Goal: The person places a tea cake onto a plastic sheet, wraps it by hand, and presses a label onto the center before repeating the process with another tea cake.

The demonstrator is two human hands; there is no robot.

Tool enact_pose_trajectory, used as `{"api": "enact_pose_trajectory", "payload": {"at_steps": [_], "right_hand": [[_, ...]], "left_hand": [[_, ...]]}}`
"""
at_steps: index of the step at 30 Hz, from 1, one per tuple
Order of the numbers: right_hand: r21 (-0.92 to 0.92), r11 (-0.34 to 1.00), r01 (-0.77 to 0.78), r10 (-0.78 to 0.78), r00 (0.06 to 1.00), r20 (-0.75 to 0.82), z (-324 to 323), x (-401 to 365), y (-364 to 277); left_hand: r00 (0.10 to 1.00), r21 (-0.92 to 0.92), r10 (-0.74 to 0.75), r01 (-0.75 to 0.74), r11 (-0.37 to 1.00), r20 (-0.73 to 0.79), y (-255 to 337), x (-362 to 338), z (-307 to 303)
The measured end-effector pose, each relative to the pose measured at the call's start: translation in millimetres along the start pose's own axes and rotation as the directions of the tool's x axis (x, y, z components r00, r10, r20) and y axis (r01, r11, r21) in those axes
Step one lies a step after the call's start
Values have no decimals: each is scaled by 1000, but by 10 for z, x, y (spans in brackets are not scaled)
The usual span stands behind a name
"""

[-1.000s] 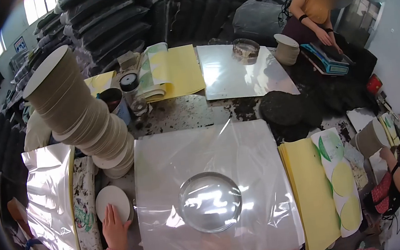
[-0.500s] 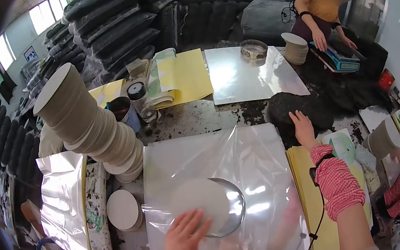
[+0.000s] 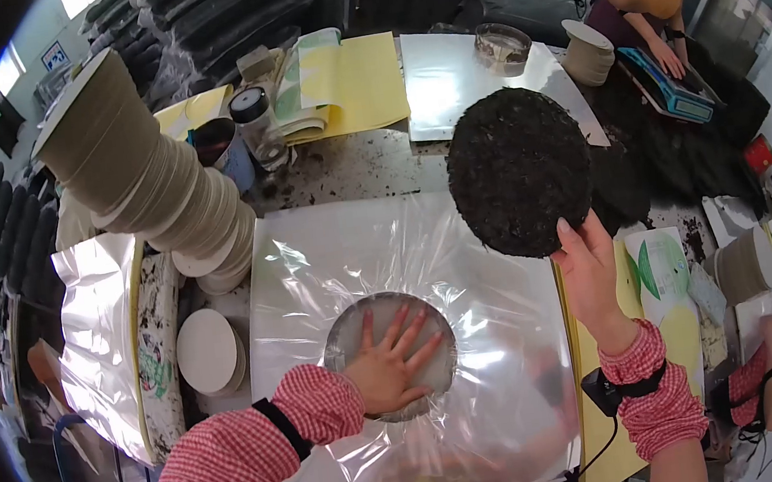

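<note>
My left hand [image 3: 391, 361] lies flat with fingers spread, pressing on a pale round disc [image 3: 347, 328] inside a round metal ring [image 3: 329, 344]. Clear plastic film [image 3: 502, 323] is drawn in wrinkles towards this ring. My right hand [image 3: 589, 264] grips the near edge of a dark round cake [image 3: 520, 171], which looks pressed from black, leafy matter. Thumb and fingers close on its rim, and the cake is raised and tilted, its broad face towards me. A short stack of pale discs [image 3: 209, 351] stands left of the film.
A tall, leaning stack of discs [image 3: 141, 165] rises at the left. Behind are a lidded jar [image 3: 259, 131], yellow sheets [image 3: 362, 85] and a clear round dish [image 3: 504, 48]. More dark cakes [image 3: 685, 161] lie at right. Two other people work nearby, one by a blue scale [image 3: 666, 86].
My left hand has moved from beside the ring onto the disc, which now sits down inside it. My right hand has lifted a dark cake from the pile. The view has shifted.
</note>
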State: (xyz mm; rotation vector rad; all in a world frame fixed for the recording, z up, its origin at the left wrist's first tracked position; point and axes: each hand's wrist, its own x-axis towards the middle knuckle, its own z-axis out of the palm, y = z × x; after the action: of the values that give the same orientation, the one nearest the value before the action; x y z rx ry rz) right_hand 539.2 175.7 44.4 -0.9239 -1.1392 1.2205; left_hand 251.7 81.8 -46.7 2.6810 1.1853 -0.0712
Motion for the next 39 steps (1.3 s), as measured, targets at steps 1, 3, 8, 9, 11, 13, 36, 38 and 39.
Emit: {"api": "enact_pose_trajectory", "payload": {"at_steps": [1,3,8,9,11,13,36,38,39], "right_hand": [[-13,1000,26,-25,997,77,83,-40,-67],[-153,977,148,-125,980,151,253,-197,-203],[-526,396,752,-418,658,626,474,-762,-200],[-520,210,828,-448,555,701,501,-913,-20],[-504,167,848,-220,530,819,579,-1212,131],[-517,240,822,-59,544,837,645,-1349,360],[-499,418,759,-4,550,835,1118,-633,368],[-508,302,807,169,480,861,1135,-681,531],[-513,247,822,174,484,858,1149,-694,575]], "left_hand": [[999,-33,-7,9,999,49,-13,19,16],[999,-55,-21,23,998,43,-27,20,93],[966,-527,-181,58,848,-184,-686,-51,918],[968,-515,-165,45,856,-191,-699,-78,740],[854,-861,-453,10,508,-257,-411,-367,23],[684,-987,-716,-156,44,-140,-213,-591,-428],[635,-851,-638,-61,521,-436,-302,-538,-148],[635,-834,-633,-34,551,-443,-238,-435,-226],[660,-782,-600,31,623,-452,-238,-413,-229]]}}
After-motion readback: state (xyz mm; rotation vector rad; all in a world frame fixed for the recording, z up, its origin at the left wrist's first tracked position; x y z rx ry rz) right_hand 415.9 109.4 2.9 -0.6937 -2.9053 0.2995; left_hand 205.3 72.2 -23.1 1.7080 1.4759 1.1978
